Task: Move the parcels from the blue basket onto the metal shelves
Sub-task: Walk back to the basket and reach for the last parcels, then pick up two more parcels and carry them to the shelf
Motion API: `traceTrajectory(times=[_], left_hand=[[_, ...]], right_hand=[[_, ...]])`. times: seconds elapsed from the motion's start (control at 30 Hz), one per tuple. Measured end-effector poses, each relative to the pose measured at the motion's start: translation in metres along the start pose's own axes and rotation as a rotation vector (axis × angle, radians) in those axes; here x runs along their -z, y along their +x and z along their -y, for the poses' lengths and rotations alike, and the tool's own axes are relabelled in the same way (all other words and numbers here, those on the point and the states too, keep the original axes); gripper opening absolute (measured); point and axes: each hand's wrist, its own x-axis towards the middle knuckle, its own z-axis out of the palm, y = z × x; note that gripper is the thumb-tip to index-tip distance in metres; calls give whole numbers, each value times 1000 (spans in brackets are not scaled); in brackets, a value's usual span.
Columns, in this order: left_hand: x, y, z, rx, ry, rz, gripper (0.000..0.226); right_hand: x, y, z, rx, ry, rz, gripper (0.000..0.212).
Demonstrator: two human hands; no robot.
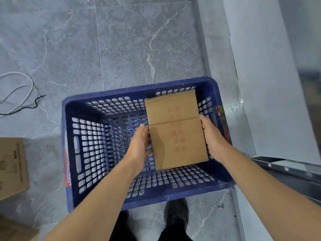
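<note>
A blue perforated plastic basket (81, 136) stands on the grey floor below me. Inside its right half is a brown cardboard parcel (175, 131) with faded red print on top. My left hand (140, 145) presses flat against the parcel's left side, and my right hand (211, 136) grips its right side. Both hands hold the parcel between them over the basket's right part. No other parcel shows in the basket; its slotted bottom is visible to the left. A corner of the dark metal shelf (288, 171) shows at the right edge.
Another cardboard box (12, 167) sits on the floor at the left edge. White and black cables (20, 94) lie on the floor at far left. A pale wall panel (260, 66) runs along the right. My dark shoes (177, 213) stand just behind the basket.
</note>
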Motion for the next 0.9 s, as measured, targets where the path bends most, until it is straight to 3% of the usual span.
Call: traceTrajectory(times=[0.17, 0.3, 0.5, 0.67, 0.9], left_hand=[[0, -59, -30, -88, -25, -85, 46], [1, -122, -59, -145, -18, -87, 47], [-6, -249, -120, -280, -33, -157, 42], [-19, -381, -188, -352, -48, -207, 38], [-20, -499, -242, -496, 44, -129, 46]], right_hand=[[4, -63, 26, 163, 11, 93, 79], [13, -123, 48, 275, -1, 107, 80], [35, -260, 109, 446, 56, 98, 47], [59, -385, 155, 480, 98, 154, 52], [80, -513, 205, 570, 121, 186, 51]])
